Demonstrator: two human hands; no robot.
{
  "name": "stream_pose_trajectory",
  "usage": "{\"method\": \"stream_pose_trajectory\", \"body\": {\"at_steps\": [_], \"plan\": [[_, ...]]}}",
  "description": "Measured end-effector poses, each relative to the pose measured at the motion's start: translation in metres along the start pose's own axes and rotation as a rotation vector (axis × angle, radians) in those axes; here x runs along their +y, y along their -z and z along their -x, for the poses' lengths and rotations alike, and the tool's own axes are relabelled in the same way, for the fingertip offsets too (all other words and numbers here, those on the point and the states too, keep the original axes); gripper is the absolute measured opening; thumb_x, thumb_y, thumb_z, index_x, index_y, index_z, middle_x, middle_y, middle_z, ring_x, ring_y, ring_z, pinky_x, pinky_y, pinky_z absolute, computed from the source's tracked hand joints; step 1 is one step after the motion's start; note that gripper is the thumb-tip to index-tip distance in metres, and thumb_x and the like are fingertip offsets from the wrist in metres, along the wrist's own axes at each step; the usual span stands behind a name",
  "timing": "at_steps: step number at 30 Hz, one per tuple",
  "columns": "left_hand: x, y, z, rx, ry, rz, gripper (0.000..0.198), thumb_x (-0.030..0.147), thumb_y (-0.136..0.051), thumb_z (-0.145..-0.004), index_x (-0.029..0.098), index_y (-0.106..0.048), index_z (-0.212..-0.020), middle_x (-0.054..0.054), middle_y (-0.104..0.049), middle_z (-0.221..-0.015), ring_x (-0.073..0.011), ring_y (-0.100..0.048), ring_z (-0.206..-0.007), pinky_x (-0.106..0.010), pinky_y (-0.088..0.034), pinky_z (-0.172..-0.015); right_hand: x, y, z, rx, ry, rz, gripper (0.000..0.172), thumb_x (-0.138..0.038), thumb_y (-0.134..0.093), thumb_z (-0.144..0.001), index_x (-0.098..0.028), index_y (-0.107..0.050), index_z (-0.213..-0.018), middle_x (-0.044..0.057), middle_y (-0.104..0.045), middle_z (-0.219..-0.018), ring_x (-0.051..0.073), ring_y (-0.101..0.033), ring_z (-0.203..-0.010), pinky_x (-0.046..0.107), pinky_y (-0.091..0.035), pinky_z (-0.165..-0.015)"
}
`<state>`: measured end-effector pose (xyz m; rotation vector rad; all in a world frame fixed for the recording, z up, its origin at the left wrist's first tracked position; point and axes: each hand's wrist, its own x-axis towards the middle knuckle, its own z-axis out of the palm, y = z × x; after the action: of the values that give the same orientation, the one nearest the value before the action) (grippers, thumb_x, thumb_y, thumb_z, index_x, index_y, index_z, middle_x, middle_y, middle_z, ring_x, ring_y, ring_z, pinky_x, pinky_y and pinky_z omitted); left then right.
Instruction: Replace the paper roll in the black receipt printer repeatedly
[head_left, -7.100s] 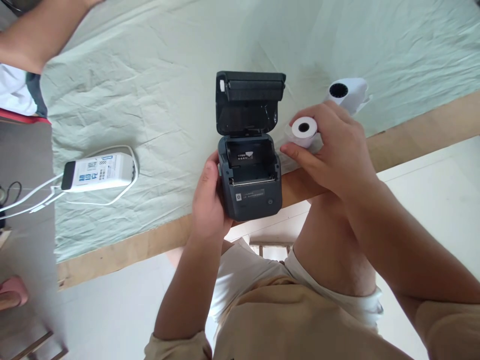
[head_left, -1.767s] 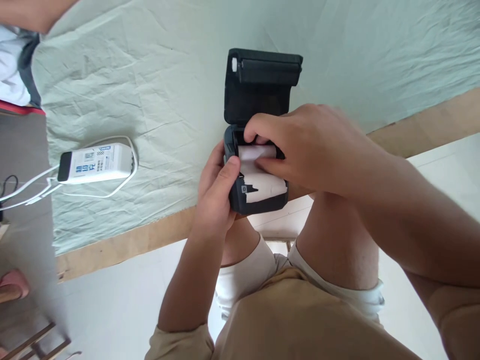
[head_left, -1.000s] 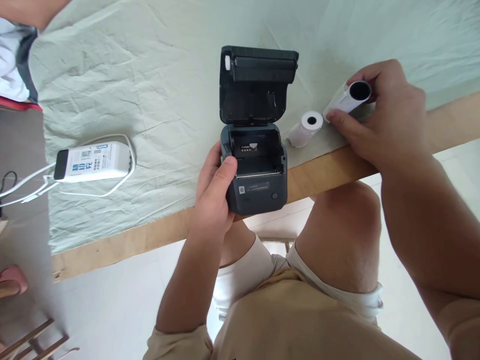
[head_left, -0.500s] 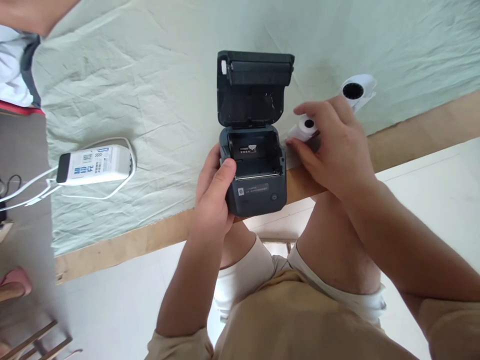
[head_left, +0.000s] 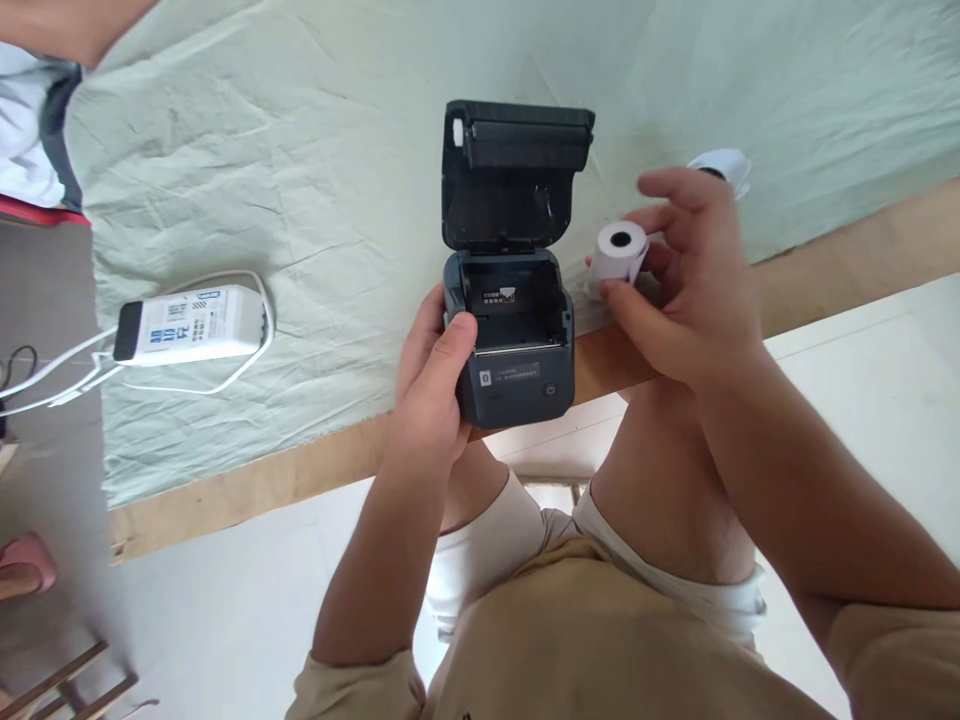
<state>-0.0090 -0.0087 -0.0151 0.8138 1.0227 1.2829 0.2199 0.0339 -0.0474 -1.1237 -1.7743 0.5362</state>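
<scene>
My left hand [head_left: 439,375] grips the left side of a dark label printer [head_left: 517,385], thumb on top, at the table's front edge. The printer's lid [head_left: 514,190] is tipped fully back, and its paper bay holds no roll. Just right of the printer, my right hand [head_left: 682,270] has thumb and fingers around a small white paper roll [head_left: 616,258] with a black core. The roll stands tilted, its round end facing up. Behind that hand lies a larger white roll [head_left: 724,165], partly hidden by the fingers.
A white power strip [head_left: 199,325] with white cables lies at the left on the pale green cloth [head_left: 337,200]. A wooden edge [head_left: 247,490] runs along the table front. Another person's arm [head_left: 67,25] shows at the top left.
My right hand has rolled back slightly and the small paper roll now stands more upright in its fingers. The printer has shifted a little to the right.
</scene>
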Motion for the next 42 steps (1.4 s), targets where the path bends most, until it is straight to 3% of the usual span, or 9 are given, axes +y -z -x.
{"method": "stream_pose_trajectory", "body": {"at_steps": [4,10,15,27,31,34,37,39,42], "plan": [[0.000,0.000,0.001,0.009,0.005,-0.007,0.028,0.047,-0.076,-0.099,0.023,-0.078,-0.113,-0.004,-0.084,-0.108,-0.0335,-0.071,-0.136,-0.037,-0.069,-0.097,-0.022,0.000,0.000,0.140,0.114,-0.084,0.044,-0.031,-0.076,-0.094,-0.039,-0.055,-0.132,0.003,-0.070,-0.121,0.022,-0.075,-0.105,0.040,-0.065,-0.086],[-0.001,-0.001,0.000,0.002,-0.027,-0.007,0.027,0.046,-0.076,-0.099,0.023,-0.076,-0.112,-0.004,-0.083,-0.111,-0.0326,-0.070,-0.137,-0.037,-0.067,-0.100,-0.071,-0.016,-0.019,0.011,0.302,0.212,0.025,-0.009,-0.068,-0.095,-0.029,-0.061,-0.108,-0.004,-0.081,-0.102,0.020,-0.080,-0.091,0.039,-0.062,-0.079],[0.002,-0.002,0.001,0.027,0.013,-0.036,0.029,0.047,-0.077,-0.097,0.024,-0.072,-0.113,-0.003,-0.083,-0.111,-0.0325,-0.071,-0.135,-0.038,-0.066,-0.100,-0.059,-0.025,-0.027,-0.087,0.303,0.354,0.015,-0.015,-0.062,-0.101,-0.026,-0.060,-0.091,-0.005,-0.081,-0.090,0.017,-0.078,-0.082,0.036,-0.057,-0.081],[0.002,-0.001,0.001,0.012,0.013,-0.035,0.021,0.044,-0.075,-0.097,0.024,-0.072,-0.104,-0.003,-0.075,-0.091,-0.0268,-0.078,-0.108,-0.033,-0.066,-0.082,-0.073,-0.036,0.010,0.137,0.485,0.102,0.024,-0.005,-0.069,-0.086,-0.026,-0.059,-0.085,-0.003,-0.076,-0.087,0.017,-0.069,-0.078,0.039,-0.046,-0.067],[0.003,0.002,0.001,-0.015,0.012,-0.073,0.027,0.031,-0.086,-0.085,0.024,-0.072,-0.107,-0.001,-0.075,-0.090,-0.0217,-0.075,-0.084,-0.030,-0.064,-0.069,-0.067,-0.040,0.018,0.043,0.475,0.116,0.015,-0.015,-0.069,-0.093,-0.026,-0.060,-0.088,-0.002,-0.075,-0.088,0.018,-0.071,-0.083,0.039,-0.044,-0.069],[0.001,0.005,0.002,-0.031,0.017,-0.085,0.038,0.025,-0.087,-0.082,0.025,-0.073,-0.117,-0.002,-0.080,-0.102,-0.0225,-0.076,-0.085,-0.031,-0.066,-0.069,-0.063,-0.029,0.010,0.110,0.441,0.018,0.004,-0.024,-0.066,-0.095,-0.027,-0.062,-0.096,0.001,-0.074,-0.094,0.020,-0.070,-0.086,0.041,-0.051,-0.075],[0.001,0.006,0.002,-0.032,0.010,-0.090,0.042,0.025,-0.086,-0.083,0.025,-0.072,-0.124,-0.006,-0.081,-0.113,-0.0282,-0.080,-0.099,-0.033,-0.068,-0.075,-0.056,-0.015,-0.010,0.192,0.274,0.058,0.027,-0.025,-0.064,-0.095,-0.029,-0.062,-0.122,0.007,-0.073,-0.127,0.027,-0.067,-0.123,0.046,-0.056,-0.095],[0.000,0.006,0.002,-0.034,0.011,-0.097,0.045,0.024,-0.086,-0.083,0.025,-0.072,-0.125,-0.007,-0.080,-0.114,-0.0316,-0.080,-0.106,-0.036,-0.068,-0.078,-0.050,-0.010,-0.023,0.110,0.187,0.078,0.045,-0.036,-0.063,-0.097,-0.031,-0.052,-0.141,0.008,-0.062,-0.151,0.031,-0.058,-0.143,0.051,-0.054,-0.105],[0.000,0.007,0.002,-0.026,0.016,-0.110,0.048,0.025,-0.087,-0.080,0.025,-0.071,-0.125,-0.007,-0.080,-0.111,-0.0325,-0.080,-0.103,-0.037,-0.069,-0.075,-0.041,-0.009,-0.030,-0.038,0.139,0.005,0.061,-0.059,-0.059,-0.099,-0.033,-0.039,-0.151,0.008,-0.053,-0.161,0.031,-0.059,-0.144,0.053,-0.054,-0.110]]}}
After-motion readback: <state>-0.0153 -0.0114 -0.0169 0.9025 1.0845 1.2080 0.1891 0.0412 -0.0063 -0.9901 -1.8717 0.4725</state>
